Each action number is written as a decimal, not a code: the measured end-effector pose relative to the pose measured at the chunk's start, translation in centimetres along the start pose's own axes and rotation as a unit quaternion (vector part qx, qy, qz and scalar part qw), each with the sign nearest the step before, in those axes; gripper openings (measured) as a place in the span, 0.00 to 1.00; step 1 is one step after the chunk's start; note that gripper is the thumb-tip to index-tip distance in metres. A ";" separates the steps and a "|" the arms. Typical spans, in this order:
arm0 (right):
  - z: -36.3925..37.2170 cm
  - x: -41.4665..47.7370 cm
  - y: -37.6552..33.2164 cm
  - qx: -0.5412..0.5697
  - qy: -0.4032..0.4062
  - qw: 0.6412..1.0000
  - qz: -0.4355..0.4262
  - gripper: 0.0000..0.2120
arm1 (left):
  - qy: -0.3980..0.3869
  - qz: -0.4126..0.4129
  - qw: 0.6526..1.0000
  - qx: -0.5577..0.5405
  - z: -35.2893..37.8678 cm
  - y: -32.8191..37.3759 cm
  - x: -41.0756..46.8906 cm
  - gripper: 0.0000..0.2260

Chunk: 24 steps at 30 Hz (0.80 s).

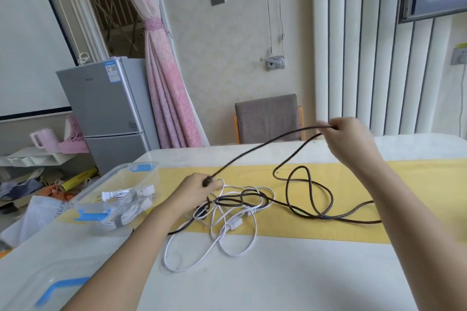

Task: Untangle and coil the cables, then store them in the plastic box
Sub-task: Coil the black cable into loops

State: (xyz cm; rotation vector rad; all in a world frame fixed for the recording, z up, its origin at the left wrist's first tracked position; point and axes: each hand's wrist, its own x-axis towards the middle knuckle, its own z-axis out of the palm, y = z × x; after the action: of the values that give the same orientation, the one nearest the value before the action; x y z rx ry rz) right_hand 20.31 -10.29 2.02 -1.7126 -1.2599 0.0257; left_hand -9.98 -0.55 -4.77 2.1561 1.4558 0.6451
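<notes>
The black cable (252, 152) is gripped near its end by the left hand (197, 193), whose fingers are curled round it just above the table (290, 283). It is pinched further along by the raised right hand (350, 140), and a span is stretched between the two. Nearest, a clear lid (38, 288) is seen at the left edge. A white cable (228, 237) is laid in loose loops, tangled with black loops on the yellow runner (417, 184). To the left, coiled white cables (126, 209) are held in the open plastic box (111, 177). Beyond the table, a grey chair (267, 118) is placed.

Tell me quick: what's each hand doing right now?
Left hand: grips the dark cable near its end.
Right hand: pinches the same dark cable, raised.
</notes>
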 end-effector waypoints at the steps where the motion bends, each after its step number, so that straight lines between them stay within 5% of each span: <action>1: -0.2 0.4 1.0 -0.112 0.003 0.994 0.003 0.14 | -0.092 0.009 0.995 0.035 -0.2 0.7 -0.2 0.12; 4: -0.5 0.7 2.9 -0.363 -0.202 0.908 0.058 0.05 | -0.294 0.007 0.948 0.120 -1.2 2.0 -1.0 0.15; 5: -0.4 0.4 3.2 -0.400 -0.280 0.869 0.075 0.02 | -0.303 0.002 0.947 0.102 -1.6 2.1 -1.2 0.14; 7: -0.1 0.1 3.7 -0.423 -0.354 0.830 0.076 0.17 | -0.269 -0.006 0.961 0.066 -1.9 2.1 -1.3 0.11; 9: 0.6 -0.5 3.3 -0.411 -0.310 0.857 0.028 0.20 | -0.210 -0.001 0.975 0.071 -1.4 1.6 -1.1 0.10; 12: 2.4 -2.2 0.2 -0.376 -0.148 0.911 -0.084 0.09 | -0.213 0.013 0.970 0.115 0.3 1.2 -1.5 0.11; 14: 4.4 -3.5 -1.6 -0.274 -0.121 0.943 -0.148 0.10 | -0.192 0.019 0.973 0.127 1.5 0.8 -1.9 0.14; 17: 8.4 -5.3 -1.7 -0.104 -0.251 0.947 -0.171 0.17 | -0.132 0.007 0.987 0.092 2.2 0.9 -2.3 0.18; 20: 11.6 -6.9 0.7 -0.125 -0.365 0.912 -0.139 0.20 | -0.160 -0.007 0.986 0.043 2.6 0.8 -3.5 0.18; 24: 12.7 -6.6 3.3 -0.189 -0.339 0.914 -0.117 0.19 | 0.009 0.004 0.999 -0.031 4.0 -0.2 -3.9 0.08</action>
State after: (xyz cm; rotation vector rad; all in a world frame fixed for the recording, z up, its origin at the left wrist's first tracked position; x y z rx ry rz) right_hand 13.04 -6.63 -10.17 -1.9406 -2.0907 0.2696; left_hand -9.03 -4.56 -8.50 2.1159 1.4183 0.7043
